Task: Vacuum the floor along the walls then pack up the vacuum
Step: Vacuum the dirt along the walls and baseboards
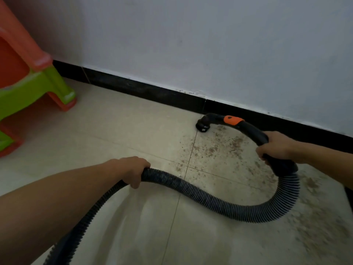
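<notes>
- The nozzle (pixel 202 128) is set down on the floor (pixel 114 134), just beside the black baseboard (pixel 152 90) at the foot of the wall (pixel 210 44) — the vacuuming stage is judged to be under way, not finished.
- The curved handle (pixel 254 131), marked by an orange collar (pixel 233 120), is gripped by the right hand (pixel 275 148), with the fingers curled round it just above the joint with the ribbed hose (pixel 219 203).
- The hose is gripped further back by the left hand (pixel 133 172). The hands are held well apart, each clamped on its own part of the vacuum, and a loop of hose sags between them.
- Brown dirt (pixel 215 150) is seen scattered from the nozzle toward the right edge, thickest at the lower right. That patch is judged to be left to clear.
- The floor to the left of the nozzle, toward the orange and green stool (pixel 28 77), looks cleaner. Whether it has been vacuumed cannot be told.
- The body of the vacuum is not in view, since the hose runs out of the picture at the lower left.
- Packing up is judged not yet begun — the hose is stretched out and in use. The dirt along this wall, any walls not shown, and the stowing of the vacuum are all reckoned as left to do.
</notes>
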The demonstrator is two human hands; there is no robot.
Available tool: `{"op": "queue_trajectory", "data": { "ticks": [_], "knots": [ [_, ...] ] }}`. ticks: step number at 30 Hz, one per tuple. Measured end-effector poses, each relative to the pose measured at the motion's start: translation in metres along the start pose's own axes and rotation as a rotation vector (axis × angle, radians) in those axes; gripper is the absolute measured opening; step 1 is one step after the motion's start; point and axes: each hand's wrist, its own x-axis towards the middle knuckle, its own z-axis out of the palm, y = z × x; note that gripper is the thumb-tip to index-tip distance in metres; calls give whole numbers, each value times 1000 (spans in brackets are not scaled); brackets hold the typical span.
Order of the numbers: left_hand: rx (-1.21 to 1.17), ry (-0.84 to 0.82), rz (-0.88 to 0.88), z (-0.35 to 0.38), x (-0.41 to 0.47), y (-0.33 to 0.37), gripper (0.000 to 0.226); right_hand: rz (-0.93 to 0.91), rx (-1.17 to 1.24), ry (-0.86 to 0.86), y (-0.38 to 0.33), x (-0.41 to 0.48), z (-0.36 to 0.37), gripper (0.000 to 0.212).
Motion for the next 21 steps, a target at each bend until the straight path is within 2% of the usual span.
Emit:
{"op": "queue_trajectory", "data": {
  "ticks": [2, 3, 7, 9, 12, 16, 21],
  "knots": [
    [21, -5, 7, -3, -1, 7, 51, -35, -68, -78, -2, -1, 4, 29],
    [26, -12, 11, -3, -2, 11, 52, -49, -97, -65, -3, 1, 3, 27],
    [9, 12, 9, -8, -6, 26, 45, -10, -191, 161, 3, 8, -16, 27],
    [-12, 28, 12, -14, -9, 31, 42, 45, -166, 195, 14, 5, -26, 30],
    [-7, 4, 23, -17, -13, 37, 41, 80, -140, 167, 30, -5, -34, 26],
    [63, -34, 37, -9, -14, 44, 41, 65, -8, -7, 43, -27, -30, 19],
    [107, -20, 46, -3, -16, 48, 44, 56, -53, 65, 47, -32, -21, 22]
  ]
}}
